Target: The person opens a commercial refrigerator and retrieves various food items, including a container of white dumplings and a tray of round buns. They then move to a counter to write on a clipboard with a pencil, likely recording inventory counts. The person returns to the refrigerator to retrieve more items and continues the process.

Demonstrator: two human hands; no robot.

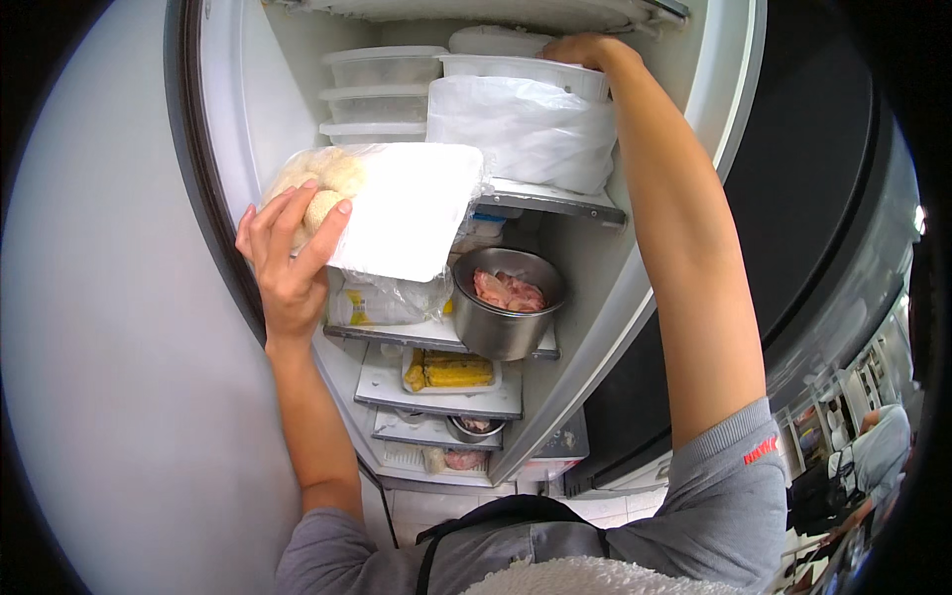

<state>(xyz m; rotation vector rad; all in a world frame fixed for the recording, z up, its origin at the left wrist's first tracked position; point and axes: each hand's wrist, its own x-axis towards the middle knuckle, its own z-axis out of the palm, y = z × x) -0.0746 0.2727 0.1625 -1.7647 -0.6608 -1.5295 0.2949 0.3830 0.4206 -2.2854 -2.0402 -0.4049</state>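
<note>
My left hand point(286, 253) grips a white foam tray point(416, 201) wrapped in clear plastic film, tilted in front of the upper shelf. At its left end, under my fingers, are pale rounded food pieces point(335, 175). My right hand point(587, 52) reaches to the top of the upper shelf, over a white plastic container point(528, 71). Its fingertips are partly hidden, so I cannot tell whether it holds anything. Beneath that container lies a white plastic bag point(520, 134). Lidded clear tubs point(379, 104) stand stacked to the left of the bag.
A steel pot point(506, 338) of raw meat point(509, 290) stands at the second shelf's edge. Below is a tray of yellow corn-like food point(454, 372), then a small metal bowl point(476, 428). The fridge door point(111, 297) is at left. A person point(855, 468) is far right.
</note>
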